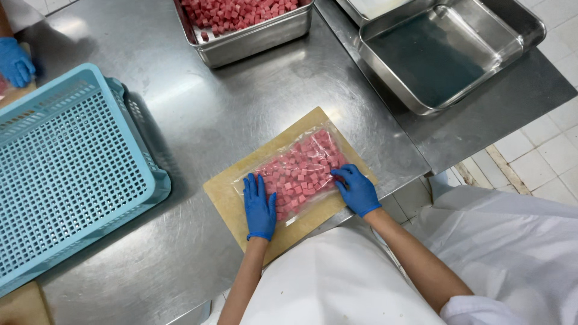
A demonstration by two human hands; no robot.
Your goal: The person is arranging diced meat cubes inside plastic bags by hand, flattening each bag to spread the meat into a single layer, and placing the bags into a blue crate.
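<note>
A clear plastic bag (301,168) filled with small pink meat cubes lies flat on a tan cutting board (232,191). Both my hands wear blue gloves. My left hand (259,206) rests flat on the bag's near left end, fingers spread. On the bag's near right corner my right hand (357,189) presses down, fingers slightly curled. Neither hand lifts the bag.
A light blue perforated plastic crate (72,168) stands at the left. A steel tray (253,37) of pink cubes sits at the back, an empty steel pan (445,51) at the back right. Another person's blue-gloved hand (15,61) shows at the far left. The table edge (421,171) runs near my right hand.
</note>
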